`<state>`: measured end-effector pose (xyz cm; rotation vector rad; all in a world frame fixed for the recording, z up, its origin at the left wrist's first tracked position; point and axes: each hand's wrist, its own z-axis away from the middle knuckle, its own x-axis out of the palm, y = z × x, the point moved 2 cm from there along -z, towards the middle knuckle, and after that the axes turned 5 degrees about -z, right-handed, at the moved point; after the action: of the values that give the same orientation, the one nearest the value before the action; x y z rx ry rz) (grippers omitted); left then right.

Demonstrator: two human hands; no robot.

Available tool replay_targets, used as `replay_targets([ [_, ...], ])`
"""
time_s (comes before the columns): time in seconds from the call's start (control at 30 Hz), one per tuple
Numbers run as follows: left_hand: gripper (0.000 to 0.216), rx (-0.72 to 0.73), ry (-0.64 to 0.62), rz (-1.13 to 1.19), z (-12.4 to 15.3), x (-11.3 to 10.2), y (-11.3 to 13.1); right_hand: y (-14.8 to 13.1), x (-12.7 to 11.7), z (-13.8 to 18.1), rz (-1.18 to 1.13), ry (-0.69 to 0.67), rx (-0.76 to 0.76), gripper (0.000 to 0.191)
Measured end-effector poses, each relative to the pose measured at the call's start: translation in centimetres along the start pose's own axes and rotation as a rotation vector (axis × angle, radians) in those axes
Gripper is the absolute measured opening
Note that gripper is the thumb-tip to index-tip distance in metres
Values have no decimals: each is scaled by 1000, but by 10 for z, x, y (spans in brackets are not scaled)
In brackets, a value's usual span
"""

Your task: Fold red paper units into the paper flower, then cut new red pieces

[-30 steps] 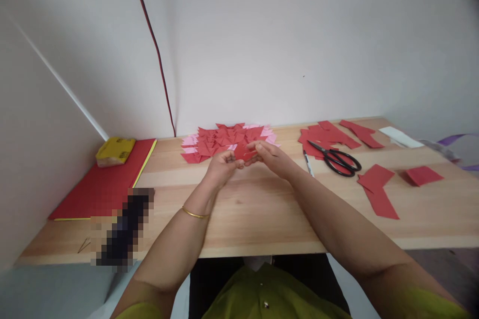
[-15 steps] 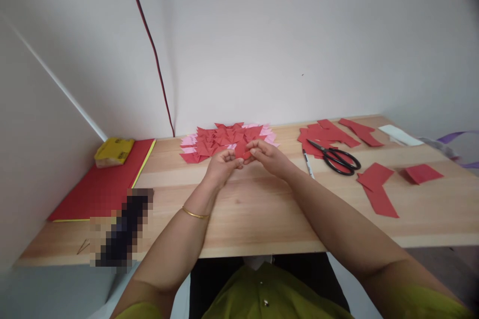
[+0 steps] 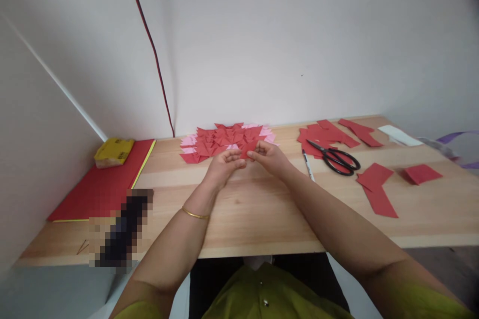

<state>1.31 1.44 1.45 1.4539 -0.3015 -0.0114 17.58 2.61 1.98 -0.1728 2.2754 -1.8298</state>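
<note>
A small piece of red paper (image 3: 247, 149) is pinched between my two hands above the middle of the table. My left hand (image 3: 226, 163) grips its left side with thumb and fingers. On the other side, my right hand (image 3: 268, 156) has its thumb and fingers closed on the paper. The fingers cover part of it, so its exact fold is hard to make out. Just behind my hands lies a spread of folded red paper pieces (image 3: 213, 140), with folded pink paper pieces (image 3: 188, 140) at its edges.
Black-handled scissors (image 3: 339, 159) lie on red paper scraps (image 3: 318, 133) to the right, beside a pen (image 3: 308, 164). More red cut-offs (image 3: 379, 187) lie nearer. At left, a yellow packet (image 3: 114, 152) sits on red sheets (image 3: 86, 189); a blurred-out dark object (image 3: 125, 229) lies in front.
The red paper between my fingers has turned and shows a different, wider face. My right fingers have shifted slightly on it; the hands stay nearly in place.
</note>
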Motion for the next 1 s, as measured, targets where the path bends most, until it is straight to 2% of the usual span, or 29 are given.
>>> replay_targets([
  [0.17, 28, 28, 14, -12, -1, 2, -6, 6, 3, -1, 11, 7, -21, 23],
  [0.33, 20, 63, 53, -38, 0, 0, -3, 5, 7, 0, -43, 16, -33, 25],
  [0.43, 19, 75, 49, -160, 1, -3, 1, 2, 8, 1, -116, -40, -30, 27],
  [0.57, 17, 59, 10, -313, 1, -5, 1, 0, 6, 4, -29, -101, 6, 24],
  [0.8, 16, 65, -14, -289, 0, -5, -4, 1, 4, 4, 8, -94, -4, 18],
  [1.0, 16, 8, 40, -182, 0, -2, -2, 9, 7, 2, -105, -108, 20, 17],
])
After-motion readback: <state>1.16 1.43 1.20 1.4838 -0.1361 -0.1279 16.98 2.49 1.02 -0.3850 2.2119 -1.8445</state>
